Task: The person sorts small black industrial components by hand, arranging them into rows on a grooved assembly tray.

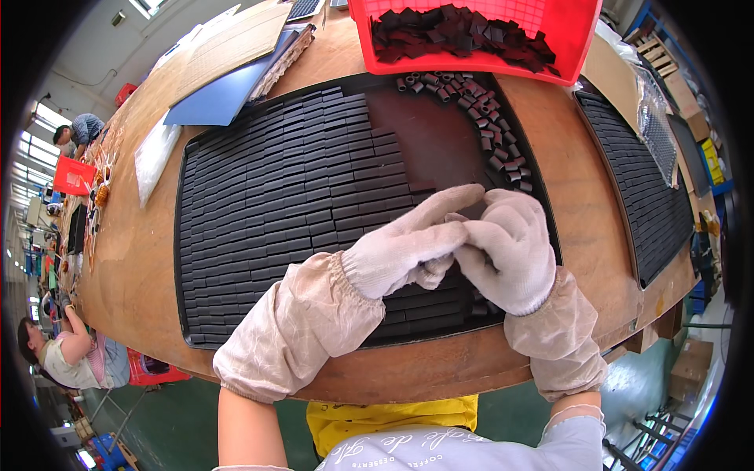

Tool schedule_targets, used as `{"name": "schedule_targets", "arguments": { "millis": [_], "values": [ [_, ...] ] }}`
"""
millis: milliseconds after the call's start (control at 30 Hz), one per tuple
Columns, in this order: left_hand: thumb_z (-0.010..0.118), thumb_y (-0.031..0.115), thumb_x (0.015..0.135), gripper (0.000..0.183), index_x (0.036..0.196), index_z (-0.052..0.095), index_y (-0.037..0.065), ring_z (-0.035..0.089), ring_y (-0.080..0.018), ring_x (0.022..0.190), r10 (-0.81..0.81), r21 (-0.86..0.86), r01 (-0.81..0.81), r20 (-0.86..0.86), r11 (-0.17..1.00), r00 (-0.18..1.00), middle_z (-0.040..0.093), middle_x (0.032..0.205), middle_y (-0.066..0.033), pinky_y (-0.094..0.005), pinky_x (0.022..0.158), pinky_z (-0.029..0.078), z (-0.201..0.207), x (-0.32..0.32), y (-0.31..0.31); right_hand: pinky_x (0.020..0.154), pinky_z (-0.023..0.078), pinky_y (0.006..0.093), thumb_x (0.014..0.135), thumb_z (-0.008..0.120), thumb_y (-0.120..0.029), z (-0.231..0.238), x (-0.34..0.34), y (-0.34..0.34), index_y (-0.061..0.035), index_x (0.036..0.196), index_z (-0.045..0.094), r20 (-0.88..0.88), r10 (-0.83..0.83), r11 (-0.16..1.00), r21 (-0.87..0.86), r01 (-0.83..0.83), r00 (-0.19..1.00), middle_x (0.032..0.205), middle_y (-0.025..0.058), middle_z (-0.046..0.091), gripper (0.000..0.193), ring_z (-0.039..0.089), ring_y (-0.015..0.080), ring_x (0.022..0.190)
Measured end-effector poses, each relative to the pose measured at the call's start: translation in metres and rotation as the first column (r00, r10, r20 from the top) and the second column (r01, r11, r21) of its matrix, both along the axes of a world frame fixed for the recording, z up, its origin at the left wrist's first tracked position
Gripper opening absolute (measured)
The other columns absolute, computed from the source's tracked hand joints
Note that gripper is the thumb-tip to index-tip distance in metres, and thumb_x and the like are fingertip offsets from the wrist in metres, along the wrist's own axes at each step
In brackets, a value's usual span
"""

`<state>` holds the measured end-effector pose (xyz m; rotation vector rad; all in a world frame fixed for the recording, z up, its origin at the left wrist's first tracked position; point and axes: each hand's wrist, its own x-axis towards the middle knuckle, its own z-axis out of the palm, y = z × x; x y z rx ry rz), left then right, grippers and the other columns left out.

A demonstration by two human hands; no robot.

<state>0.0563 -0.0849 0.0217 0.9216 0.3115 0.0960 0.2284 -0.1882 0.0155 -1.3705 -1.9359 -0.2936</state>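
Observation:
My left hand (400,250) and my right hand (514,255), both in white knit gloves with pale sleeve covers, meet over the right part of a black tray (181,259). Their fingertips press together in a pinch. Whatever lies between them is hidden by the gloves. Tight rows of black rectangular pieces (290,188) fill the tray's left and middle. Loose short black tubes (488,129) lie along its far right edge, just beyond my hands. A bare dark patch of tray floor (432,133) shows between rows and tubes.
A red crate (585,39) holding thin black pieces (463,35) stands behind the tray. Another filled tray (644,204) lies at right under cardboard (609,74) and bubble wrap (653,118). Blue panels (212,106) rest at far left. Two people work at left.

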Motion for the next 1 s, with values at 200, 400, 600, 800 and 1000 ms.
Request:
{"name": "schedule_targets", "arguments": {
  "millis": [200,400,600,800,1000],
  "values": [
    [0.056,0.029,0.1,0.071,0.157,0.018,0.008,0.043,-0.0081,0.072,0.063,-0.049,-0.062,0.015,0.997,0.998,0.049,0.098,0.0006,-0.0246,0.061,0.036,-0.005,0.0,0.002,0.088,0.048,0.0439,0.067,0.079,-0.01,0.005,0.0,0.0,-0.0127,0.099,0.068,0.007,-0.064,0.997,-0.042,0.065,0.998,0.081,0.0028,0.056,0.033,0.059,0.0296,0.089],
    [0.055,0.029,0.101,0.076,0.158,0.009,0.008,0.046,-0.0084,0.08,-0.008,0.137,0.008,0.0,0.99,1.0,0.048,0.115,-0.0014,-0.0261,0.067,0.04,-0.005,-0.003,0.003,0.093,0.047,0.0459,0.066,0.08,-0.012,-0.001,-0.002,0.0,-0.0121,0.101,0.07,0.014,-0.051,0.993,-0.108,0.052,0.999,0.082,0.0033,0.057,0.036,0.059,0.0303,0.091],
    [0.052,0.032,0.103,0.074,0.158,0.009,0.009,0.048,-0.0091,0.081,0.01,0.111,-0.008,-0.018,0.994,1.0,0.049,0.125,-0.0034,-0.0276,0.069,0.045,-0.003,-0.003,-0.001,0.093,0.047,0.047,0.064,0.081,-0.011,0.001,-0.001,-0.002,-0.0141,0.097,0.07,0.017,-0.034,0.994,-0.105,0.035,0.999,0.081,0.003,0.055,0.035,0.059,0.0306,0.09],
    [0.05,0.036,0.104,0.068,0.156,0.018,0.008,0.051,-0.0093,0.078,0.044,-0.053,-0.046,-0.036,0.998,0.998,0.055,0.117,-0.005,-0.026,0.067,0.046,0.002,-0.002,0.001,0.091,0.048,0.0476,0.063,0.079,-0.007,0.004,0.002,-0.002,-0.0149,0.091,0.068,-0.012,-0.024,0.999,-0.029,0.024,1.0,0.079,0.0021,0.051,0.031,0.058,0.0283,0.083],
    [0.054,0.038,0.101,0.054,0.142,0.044,0.005,0.047,-0.0055,0.068,0.055,0.035,-0.051,-0.116,0.998,0.992,0.059,0.095,-0.002,-0.0219,0.059,0.039,0.002,0.0,0.003,0.09,0.05,0.047,0.065,0.077,-0.003,0.01,0.007,-0.003,-0.015,0.09,0.067,-0.084,-0.072,0.995,0.063,0.077,0.994,0.078,0.0011,0.05,0.03,0.058,0.025,0.079]
  ]
}}
